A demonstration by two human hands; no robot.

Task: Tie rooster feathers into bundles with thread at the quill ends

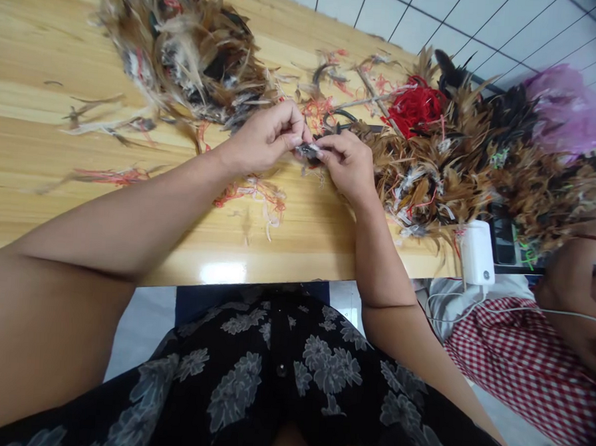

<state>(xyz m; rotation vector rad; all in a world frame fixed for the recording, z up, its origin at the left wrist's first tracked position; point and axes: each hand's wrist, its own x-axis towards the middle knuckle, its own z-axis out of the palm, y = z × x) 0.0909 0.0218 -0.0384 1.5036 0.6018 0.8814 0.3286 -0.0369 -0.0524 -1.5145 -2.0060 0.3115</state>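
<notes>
Over the middle of the wooden table, my left hand and my right hand meet at the fingertips. Between them they pinch a small bunch of feathers, dark with whitish fluff at the base. Both hands are closed on it, thumb against fingers. Beyond my left hand lies a large heap of brown feathers. Beside my right hand spreads another pile of brown and black feathers. Scraps of red string lie on the table just below my hands.
A red string bundle rests by the right pile, near black-handled scissors. A white charger-like box with a cable stands at the table edge. At right are a pink plastic bag and another person's arm.
</notes>
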